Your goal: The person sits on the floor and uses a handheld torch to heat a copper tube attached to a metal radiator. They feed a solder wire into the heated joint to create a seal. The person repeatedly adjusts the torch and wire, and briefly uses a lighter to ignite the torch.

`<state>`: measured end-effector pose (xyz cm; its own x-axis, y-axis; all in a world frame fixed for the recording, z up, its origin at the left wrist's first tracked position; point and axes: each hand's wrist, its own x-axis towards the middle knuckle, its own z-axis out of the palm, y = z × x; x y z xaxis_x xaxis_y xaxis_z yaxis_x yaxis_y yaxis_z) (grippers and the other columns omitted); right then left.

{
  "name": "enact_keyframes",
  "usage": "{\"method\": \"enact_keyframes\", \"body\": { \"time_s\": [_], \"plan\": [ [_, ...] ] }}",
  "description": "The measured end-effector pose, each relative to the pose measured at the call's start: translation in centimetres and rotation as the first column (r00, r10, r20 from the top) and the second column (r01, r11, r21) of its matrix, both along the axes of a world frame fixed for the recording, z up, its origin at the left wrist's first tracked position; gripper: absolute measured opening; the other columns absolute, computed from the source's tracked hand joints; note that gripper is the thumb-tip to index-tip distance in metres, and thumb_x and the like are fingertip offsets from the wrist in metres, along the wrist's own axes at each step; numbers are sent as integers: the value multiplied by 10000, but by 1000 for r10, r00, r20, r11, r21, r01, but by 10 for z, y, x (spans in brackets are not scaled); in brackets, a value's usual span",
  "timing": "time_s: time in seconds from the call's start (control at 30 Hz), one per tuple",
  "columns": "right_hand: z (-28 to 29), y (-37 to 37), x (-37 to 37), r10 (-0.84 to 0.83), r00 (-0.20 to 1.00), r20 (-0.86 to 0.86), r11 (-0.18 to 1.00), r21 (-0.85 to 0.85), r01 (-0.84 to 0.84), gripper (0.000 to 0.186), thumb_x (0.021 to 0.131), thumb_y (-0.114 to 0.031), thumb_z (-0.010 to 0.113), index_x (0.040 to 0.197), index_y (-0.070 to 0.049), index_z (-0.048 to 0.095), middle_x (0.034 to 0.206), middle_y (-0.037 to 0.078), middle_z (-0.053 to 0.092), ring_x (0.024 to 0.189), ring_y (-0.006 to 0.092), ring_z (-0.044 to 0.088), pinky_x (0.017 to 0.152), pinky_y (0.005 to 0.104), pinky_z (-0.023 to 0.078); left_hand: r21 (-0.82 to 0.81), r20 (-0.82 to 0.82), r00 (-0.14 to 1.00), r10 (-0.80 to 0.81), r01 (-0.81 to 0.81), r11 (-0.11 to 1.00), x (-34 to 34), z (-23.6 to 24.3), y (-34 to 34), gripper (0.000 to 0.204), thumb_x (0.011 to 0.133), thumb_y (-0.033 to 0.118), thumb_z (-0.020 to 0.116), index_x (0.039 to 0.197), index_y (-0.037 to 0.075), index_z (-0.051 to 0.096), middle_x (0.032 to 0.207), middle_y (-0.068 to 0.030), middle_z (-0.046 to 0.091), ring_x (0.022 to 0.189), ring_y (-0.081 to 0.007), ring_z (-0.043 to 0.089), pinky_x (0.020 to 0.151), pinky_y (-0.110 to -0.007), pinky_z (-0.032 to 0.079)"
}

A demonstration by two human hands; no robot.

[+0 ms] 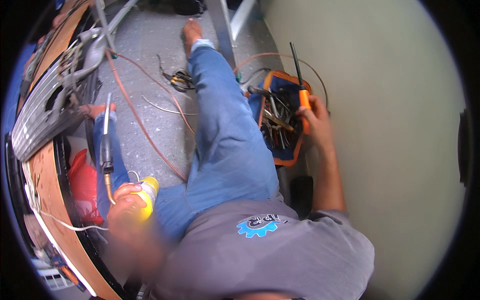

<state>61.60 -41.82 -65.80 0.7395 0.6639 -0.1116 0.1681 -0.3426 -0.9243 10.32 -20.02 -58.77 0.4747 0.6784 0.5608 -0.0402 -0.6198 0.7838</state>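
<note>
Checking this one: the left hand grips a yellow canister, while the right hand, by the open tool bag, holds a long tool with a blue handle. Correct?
Not quite: the long tool has an orange handle, not a blue one, as the head view shows. The right hand does hold it by the open tool bag, and the left hand grips a yellow canister.

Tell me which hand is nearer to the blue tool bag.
Right. The right hand, gripping an orange-handled tool, is by the right edge of the tool bag; the left hand, around a yellow canister, is farther off to the left.
</note>
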Motion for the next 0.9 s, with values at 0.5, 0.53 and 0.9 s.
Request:
{"method": "enact_keyframes", "body": {
  "time_s": [0.5, 0.53, 0.9],
  "plan": [
    [-109, -275, -174, -211, 945, 249, 680, -657, 325, 510, 1056, -356, 802, 1420, -31, 656, 1268, 231, 755, 1172, 459, 754, 977, 554, 619, 76, 47, 999, 4, -8, 997, 7, -35, -4, 633, 1202, 523, 459, 1445, -51, 575, 1028, -249, 674, 1158, -490, 694, 1117, -623, 510],
    [-112, -276, -176, -169, 949, 267, 681, -664, 309, 505, 1049, -354, 799, 1414, -34, 660, 1270, 240, 751, 1168, 472, 750, 967, 565, 620, 77, 12, 1000, 16, -17, 997, 6, -33, -5, 634, 1202, 524, 459, 1454, -45, 580, 1033, -246, 674, 1170, -485, 692, 1128, -620, 502],
    [-55, -153, -108, 197, 980, -1, 611, -782, -124, 389, 1039, -308, 757, 1290, -11, 756, 1147, 254, 784, 1101, 492, 755, 977, 565, 609, 31, -55, 997, 52, -50, 998, 12, -14, -14, 700, 1155, 648, 537, 1437, 11, 603, 1007, -230, 683, 1135, -426, 691, 1133, -616, 495]
  ]
}}
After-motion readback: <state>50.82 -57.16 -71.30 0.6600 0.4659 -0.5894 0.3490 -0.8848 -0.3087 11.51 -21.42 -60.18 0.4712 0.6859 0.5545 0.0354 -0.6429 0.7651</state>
